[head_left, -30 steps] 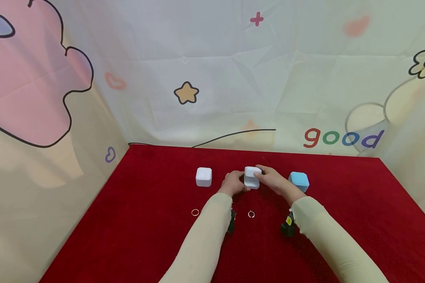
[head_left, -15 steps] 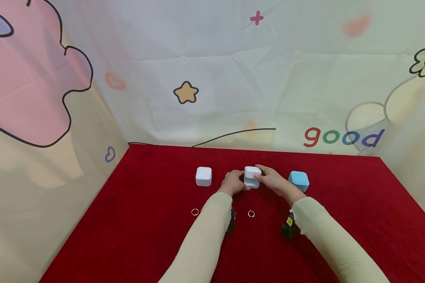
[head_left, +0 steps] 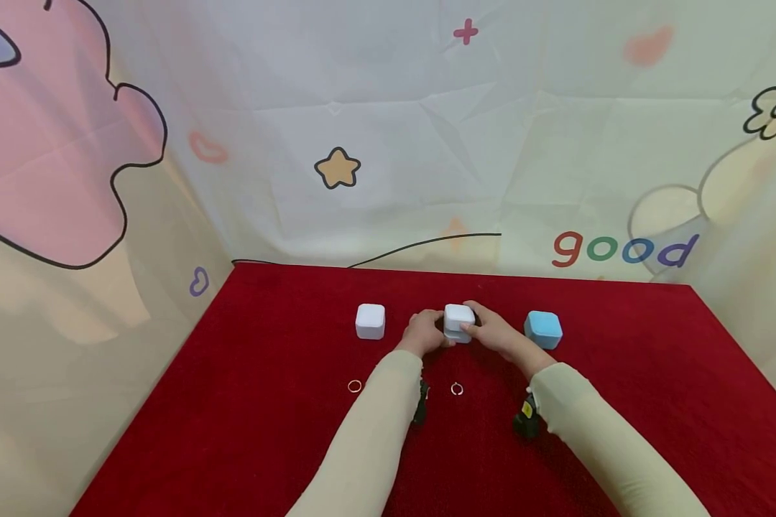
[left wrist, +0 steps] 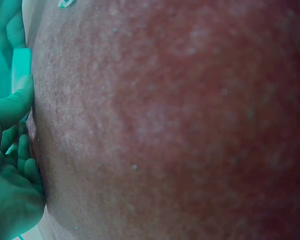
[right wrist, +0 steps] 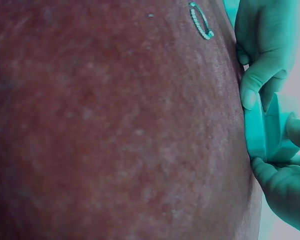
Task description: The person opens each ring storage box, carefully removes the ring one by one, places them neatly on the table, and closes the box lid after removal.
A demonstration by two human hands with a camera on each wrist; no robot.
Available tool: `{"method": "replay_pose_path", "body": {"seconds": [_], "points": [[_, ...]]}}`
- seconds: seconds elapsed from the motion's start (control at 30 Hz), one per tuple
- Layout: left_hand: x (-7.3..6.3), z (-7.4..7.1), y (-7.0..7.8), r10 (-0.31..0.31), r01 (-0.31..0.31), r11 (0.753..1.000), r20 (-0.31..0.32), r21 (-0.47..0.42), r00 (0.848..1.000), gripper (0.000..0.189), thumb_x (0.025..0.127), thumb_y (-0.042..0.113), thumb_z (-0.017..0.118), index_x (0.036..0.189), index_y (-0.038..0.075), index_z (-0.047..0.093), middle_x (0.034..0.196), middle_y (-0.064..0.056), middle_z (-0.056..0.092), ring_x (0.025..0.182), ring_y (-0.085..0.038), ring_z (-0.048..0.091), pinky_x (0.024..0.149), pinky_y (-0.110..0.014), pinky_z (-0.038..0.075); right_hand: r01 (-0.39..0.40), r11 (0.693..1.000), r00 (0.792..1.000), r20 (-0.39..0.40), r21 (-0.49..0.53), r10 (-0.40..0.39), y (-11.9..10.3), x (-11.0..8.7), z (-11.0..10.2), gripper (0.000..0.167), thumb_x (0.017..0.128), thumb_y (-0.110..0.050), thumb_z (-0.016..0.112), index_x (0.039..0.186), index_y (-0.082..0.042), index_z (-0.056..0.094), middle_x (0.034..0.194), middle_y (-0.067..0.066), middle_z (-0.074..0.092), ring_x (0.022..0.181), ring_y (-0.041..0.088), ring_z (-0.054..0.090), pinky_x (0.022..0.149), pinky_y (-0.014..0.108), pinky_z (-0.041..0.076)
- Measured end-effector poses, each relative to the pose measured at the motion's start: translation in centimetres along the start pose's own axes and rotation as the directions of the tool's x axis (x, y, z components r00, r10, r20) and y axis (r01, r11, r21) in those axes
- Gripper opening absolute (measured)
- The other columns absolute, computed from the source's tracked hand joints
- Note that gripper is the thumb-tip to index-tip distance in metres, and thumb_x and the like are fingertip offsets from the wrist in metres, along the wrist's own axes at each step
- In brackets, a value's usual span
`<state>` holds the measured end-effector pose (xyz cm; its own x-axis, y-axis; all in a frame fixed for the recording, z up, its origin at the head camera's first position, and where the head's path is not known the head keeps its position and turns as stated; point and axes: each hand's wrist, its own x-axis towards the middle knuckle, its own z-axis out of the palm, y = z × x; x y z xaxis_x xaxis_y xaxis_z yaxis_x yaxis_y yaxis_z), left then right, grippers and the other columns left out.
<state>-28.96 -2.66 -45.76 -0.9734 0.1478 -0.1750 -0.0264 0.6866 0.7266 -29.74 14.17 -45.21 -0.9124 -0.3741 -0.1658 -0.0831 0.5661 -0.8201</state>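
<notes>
Evidently gripped part-open middle box (head_left: 458, 318) near bench's (head_left: 252, 402) far edge in left hand's (head_left: 422, 333) and right hand's (head_left: 495, 333) curled fingers. Left two rings (head_left: 354, 393) (head_left: 452, 389) loose.

A round-cornered white ring box (head_left: 458, 323) stands upright on the red bench (head_left: 265, 402), its lid (head_left: 459, 314) only partly open.

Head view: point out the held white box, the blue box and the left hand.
Held white box (head_left: 456, 319), head view: its lid.
Blue box (head_left: 543, 325), head view: its top.
Left hand (head_left: 422, 332), head view: its back.
</notes>
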Motion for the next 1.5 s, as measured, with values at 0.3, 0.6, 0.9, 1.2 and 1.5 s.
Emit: {"method": "replay_pose_path", "body": {"seconds": [0.3,0.6,0.9,1.2,1.5], "points": [[0.24,-0.08,-0.05,0.002,-0.002,1.000,-0.008,0.004,1.000,0.060,0.089,0.013,0.079,0.145,0.008,0.058,0.148,-0.010,0.059,0.135,-0.029,0.049,0.114,-0.045,0.046,0.015,0.999,1.000,-0.007,-0.033,-0.016,-0.18,-0.15,0.09,0.049,0.105,-0.009,0.052,0.149,0.004,0.035,0.147,0.031,0.044,0.132,0.043,0.044,0.115,0.060,0.039],[0.27,-0.03,0.03,-0.002,0.002,1.000,-0.005,0.007,1.000,0.061,0.089,0.013,0.079,0.146,0.008,0.057,0.150,-0.010,0.058,0.137,-0.030,0.048,0.116,-0.046,0.044,0.028,0.998,0.999,-0.021,-0.064,-0.029,0.21,-0.03,0.11,0.049,0.103,-0.007,0.055,0.146,0.005,0.037,0.142,0.031,0.047,0.127,0.042,0.046,0.110,0.058,0.042],[0.22,0.12,-0.12,-0.004,0.004,1.000,0.001,-0.004,1.000,0.060,0.089,0.013,0.078,0.146,0.009,0.058,0.149,-0.009,0.058,0.136,-0.028,0.048,0.115,-0.045,0.045,0.049,0.996,0.998,-0.024,-0.076,-0.051,0.19,-0.33,0.32,0.047,0.102,-0.006,0.057,0.143,0.006,0.038,0.140,0.032,0.049,0.123,0.042,0.049,0.105,0.056,0.045],[0.13,0.14,-0.20,0.005,-0.005,1.000,0.003,0.019,1.000,0.061,0.089,0.012,0.079,0.146,0.009,0.058,0.150,-0.009,0.057,0.137,-0.029,0.048,0.116,-0.045,0.044,0.058,0.994,0.997,-0.041,-0.093,-0.062,0.38,-0.42,0.69,0.047,0.101,-0.003,0.057,0.142,0.006,0.038,0.139,0.033,0.050,0.121,0.043,0.051,0.104,0.057,0.046],[0.12,-0.01,-0.17,0.009,-0.009,1.000,0.002,0.006,1.000,0.061,0.088,0.012,0.079,0.145,0.008,0.058,0.148,-0.010,0.059,0.133,-0.029,0.050,0.114,-0.046,0.046,0.072,0.987,0.995,-0.055,-0.146,-0.081,0.29,-0.30,0.80,0.047,0.100,-0.002,0.058,0.142,0.007,0.039,0.137,0.033,0.052,0.120,0.043,0.054,0.102,0.057,0.047]]}}
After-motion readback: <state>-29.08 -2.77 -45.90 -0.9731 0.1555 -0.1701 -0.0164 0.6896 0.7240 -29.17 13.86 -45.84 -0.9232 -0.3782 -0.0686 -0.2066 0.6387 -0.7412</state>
